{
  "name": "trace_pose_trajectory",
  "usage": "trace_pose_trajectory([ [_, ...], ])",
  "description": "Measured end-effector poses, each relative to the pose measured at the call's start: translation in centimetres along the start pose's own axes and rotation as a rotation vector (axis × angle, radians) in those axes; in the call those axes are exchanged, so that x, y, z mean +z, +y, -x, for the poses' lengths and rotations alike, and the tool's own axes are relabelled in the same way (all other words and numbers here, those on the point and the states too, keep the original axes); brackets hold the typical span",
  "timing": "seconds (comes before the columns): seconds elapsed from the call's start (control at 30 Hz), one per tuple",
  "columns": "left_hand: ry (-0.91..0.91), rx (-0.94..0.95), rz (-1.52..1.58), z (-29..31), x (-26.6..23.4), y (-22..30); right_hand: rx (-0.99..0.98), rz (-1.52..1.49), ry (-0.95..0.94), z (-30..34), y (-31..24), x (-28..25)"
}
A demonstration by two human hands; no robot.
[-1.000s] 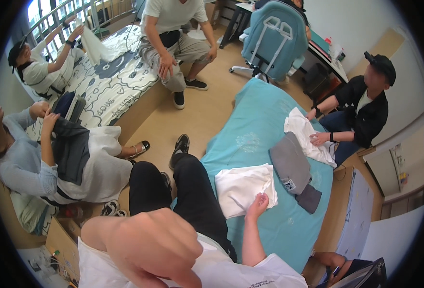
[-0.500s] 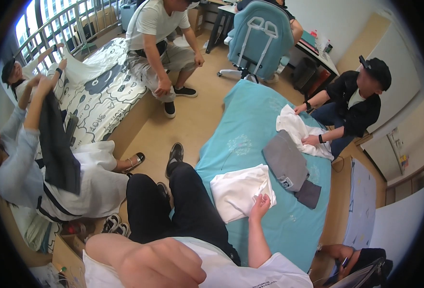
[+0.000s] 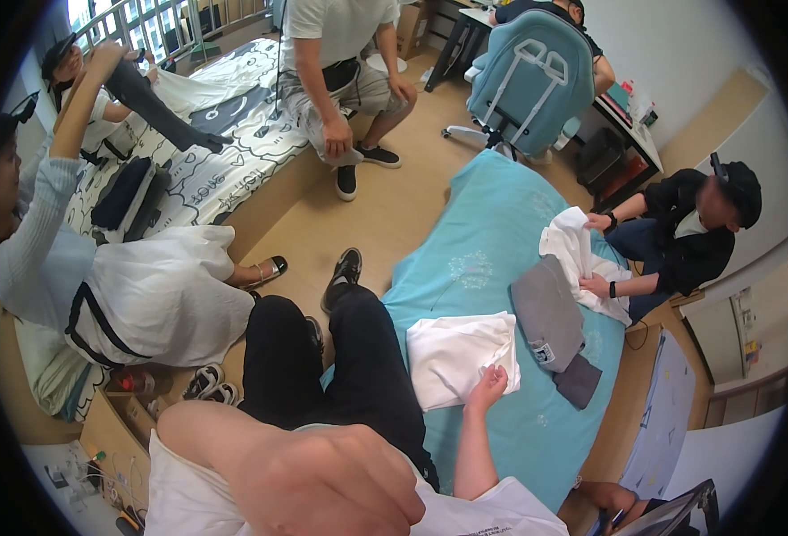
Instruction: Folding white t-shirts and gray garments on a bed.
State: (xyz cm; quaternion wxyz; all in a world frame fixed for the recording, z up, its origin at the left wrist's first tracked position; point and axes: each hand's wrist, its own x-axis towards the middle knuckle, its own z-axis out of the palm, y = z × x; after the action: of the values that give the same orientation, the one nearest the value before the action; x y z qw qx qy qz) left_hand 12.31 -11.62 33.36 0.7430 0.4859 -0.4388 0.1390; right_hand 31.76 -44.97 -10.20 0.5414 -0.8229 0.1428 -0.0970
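A white folded garment lies on the turquoise bedsheet just right of my knees. My right hand is at its right edge, with bent fingers closed on the cloth. Close to the camera, my left hand shows only its back and knuckles. Its fingers are hidden underneath, so I cannot see whether it holds anything. A grey garment with a darker folded part lies beyond the white one. On the bed's far right side, a person in black has both hands on another white garment.
At the left, a seated person lifts a dark garment beside a stack of folded dark clothes. Another person sits on the patterned bed. A blue swivel chair stands at the back. Shoes are on the floor.
The scene has shifted right in my view. The left-hand person has raised the dark garment toward the patterned bed, uncovering the dark stack. My right hand stays at the white garment's edge.
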Motion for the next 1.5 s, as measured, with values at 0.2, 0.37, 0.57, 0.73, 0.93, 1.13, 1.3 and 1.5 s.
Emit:
trace_pose_trajectory([
  [0.2,0.039,0.028,-0.041,-0.6,0.3,0.3,0.043,-0.053,-0.032,0.6,-1.3,0.2],
  [0.37,0.05,0.02,-0.026,-0.4,0.0,0.3,0.024,-0.042,-0.018,0.5,-1.0,0.4],
  [0.57,-0.008,-0.001,0.033,1.9,-0.1,-0.5,0.011,-0.045,-0.01,0.6,-1.2,0.7],
  [0.73,0.049,-0.044,-0.096,0.0,-0.5,0.9,0.016,-0.05,-0.006,0.5,-1.1,0.5],
  [0.93,-0.014,-0.025,-0.167,-0.2,0.2,1.0,0.007,-0.054,0.001,0.2,-0.9,0.6],
  [1.13,-0.07,0.034,-0.154,0.2,1.0,0.8,0.008,-0.074,-0.014,0.7,-0.6,0.8],
  [1.3,-0.071,0.02,-0.107,0.3,1.2,0.5,-0.053,-0.035,0.017,1.3,0.3,0.4],
  [1.5,-0.069,-0.178,0.064,0.3,1.5,-2.1,-0.527,0.295,-0.003,0.8,-0.2,0.5],
])
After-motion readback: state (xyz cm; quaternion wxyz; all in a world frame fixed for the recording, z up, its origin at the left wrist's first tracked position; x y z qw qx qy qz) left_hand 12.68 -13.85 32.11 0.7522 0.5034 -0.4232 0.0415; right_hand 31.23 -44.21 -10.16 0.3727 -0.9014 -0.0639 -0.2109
